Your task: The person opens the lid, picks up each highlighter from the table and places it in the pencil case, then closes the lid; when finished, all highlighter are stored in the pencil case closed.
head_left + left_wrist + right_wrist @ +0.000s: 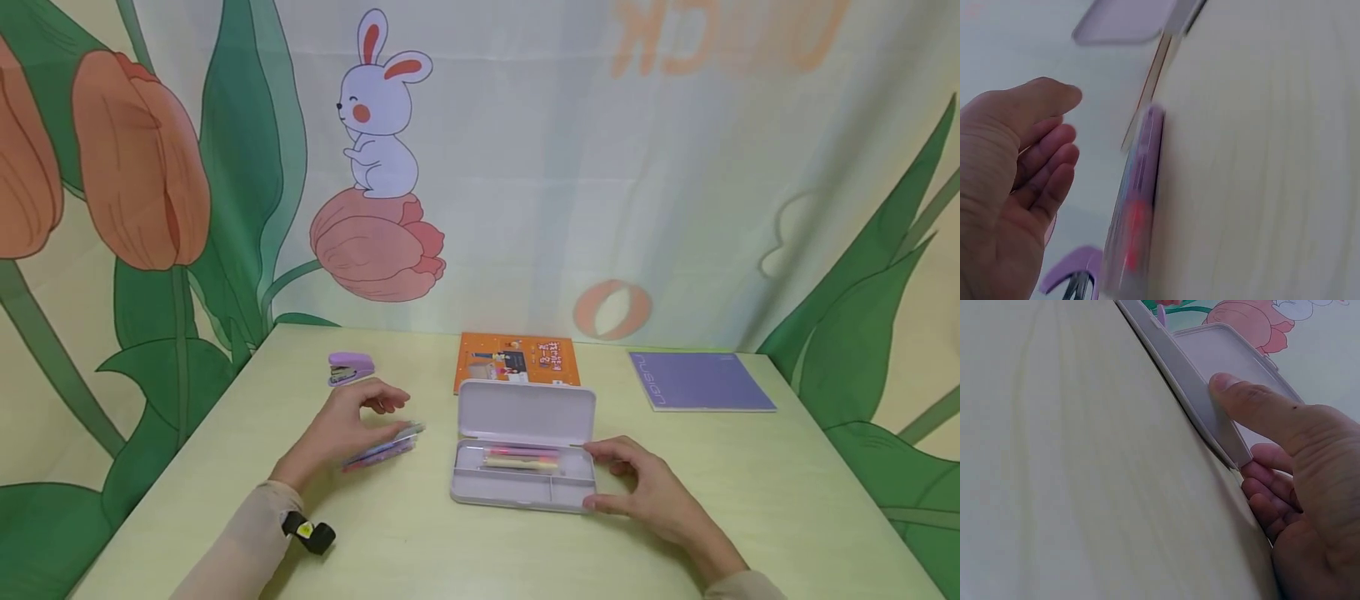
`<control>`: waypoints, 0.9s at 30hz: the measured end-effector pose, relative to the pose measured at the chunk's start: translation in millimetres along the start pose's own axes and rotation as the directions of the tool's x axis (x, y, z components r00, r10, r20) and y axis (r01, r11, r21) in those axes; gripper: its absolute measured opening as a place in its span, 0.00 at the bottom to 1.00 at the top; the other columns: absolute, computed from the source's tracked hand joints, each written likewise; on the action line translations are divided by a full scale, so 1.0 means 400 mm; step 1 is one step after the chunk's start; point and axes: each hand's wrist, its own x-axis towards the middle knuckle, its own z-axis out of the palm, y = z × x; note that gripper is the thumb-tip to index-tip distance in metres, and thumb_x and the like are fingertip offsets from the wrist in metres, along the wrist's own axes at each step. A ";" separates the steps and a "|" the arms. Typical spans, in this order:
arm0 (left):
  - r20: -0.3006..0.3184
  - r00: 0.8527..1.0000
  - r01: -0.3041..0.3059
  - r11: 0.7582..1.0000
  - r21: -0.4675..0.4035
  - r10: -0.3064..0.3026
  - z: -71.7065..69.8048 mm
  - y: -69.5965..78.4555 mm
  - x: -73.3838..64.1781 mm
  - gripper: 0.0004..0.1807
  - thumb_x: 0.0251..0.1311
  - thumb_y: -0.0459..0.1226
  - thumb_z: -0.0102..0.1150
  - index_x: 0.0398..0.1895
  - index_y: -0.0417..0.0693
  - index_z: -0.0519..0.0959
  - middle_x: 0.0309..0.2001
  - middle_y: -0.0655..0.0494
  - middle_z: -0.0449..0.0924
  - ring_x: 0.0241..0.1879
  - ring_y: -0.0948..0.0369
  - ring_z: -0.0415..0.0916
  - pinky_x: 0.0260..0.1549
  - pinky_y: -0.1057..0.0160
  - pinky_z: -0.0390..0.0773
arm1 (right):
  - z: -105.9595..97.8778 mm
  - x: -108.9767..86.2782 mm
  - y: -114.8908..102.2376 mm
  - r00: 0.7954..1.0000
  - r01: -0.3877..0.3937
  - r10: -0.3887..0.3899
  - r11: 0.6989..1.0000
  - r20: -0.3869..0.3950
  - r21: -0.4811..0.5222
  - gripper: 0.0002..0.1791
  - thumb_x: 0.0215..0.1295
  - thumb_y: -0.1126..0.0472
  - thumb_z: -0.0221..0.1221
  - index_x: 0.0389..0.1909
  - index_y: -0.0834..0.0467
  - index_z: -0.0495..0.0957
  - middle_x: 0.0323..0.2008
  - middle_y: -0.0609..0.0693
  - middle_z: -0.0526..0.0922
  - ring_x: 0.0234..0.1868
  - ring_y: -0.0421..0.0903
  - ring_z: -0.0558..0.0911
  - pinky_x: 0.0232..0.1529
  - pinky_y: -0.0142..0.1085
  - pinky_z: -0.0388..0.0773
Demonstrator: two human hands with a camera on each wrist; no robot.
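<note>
Table (405, 550): pencil case (502, 486), "NUSIGN" notebook (705, 382)

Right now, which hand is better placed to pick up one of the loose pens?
Left, I'd judge: the left hand is close beside the loose pens and holds nothing. The right hand holds one end of the open pencil case, farther from those pens.
</note>
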 end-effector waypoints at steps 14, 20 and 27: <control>0.180 0.967 0.170 0.983 0.073 -0.180 -0.069 -0.069 -0.019 0.11 0.68 0.34 0.77 0.52 0.47 0.91 0.41 0.61 0.87 0.41 0.59 0.81 0.44 0.66 0.84 | -0.003 0.002 0.001 1.000 0.021 -0.022 1.000 -0.013 -0.016 0.41 0.52 0.49 0.87 0.68 0.51 0.85 0.62 0.44 0.86 0.61 0.47 0.82 0.64 0.31 0.80; 0.207 0.962 0.160 0.983 0.093 -0.176 -0.075 -0.074 -0.016 0.11 0.68 0.30 0.76 0.51 0.46 0.91 0.38 0.61 0.87 0.38 0.60 0.81 0.41 0.66 0.84 | -0.003 0.002 0.003 0.999 0.030 -0.030 0.999 -0.014 -0.011 0.41 0.52 0.50 0.87 0.68 0.52 0.84 0.62 0.45 0.86 0.61 0.46 0.82 0.63 0.31 0.80; 0.170 0.970 0.151 0.979 0.137 -0.174 -0.079 -0.077 -0.020 0.11 0.67 0.28 0.74 0.49 0.49 0.92 0.38 0.61 0.85 0.39 0.59 0.78 0.40 0.65 0.82 | 0.002 -0.001 0.002 1.000 0.011 -0.011 1.000 -0.006 -0.001 0.41 0.53 0.50 0.87 0.68 0.52 0.84 0.62 0.46 0.85 0.61 0.47 0.82 0.64 0.31 0.80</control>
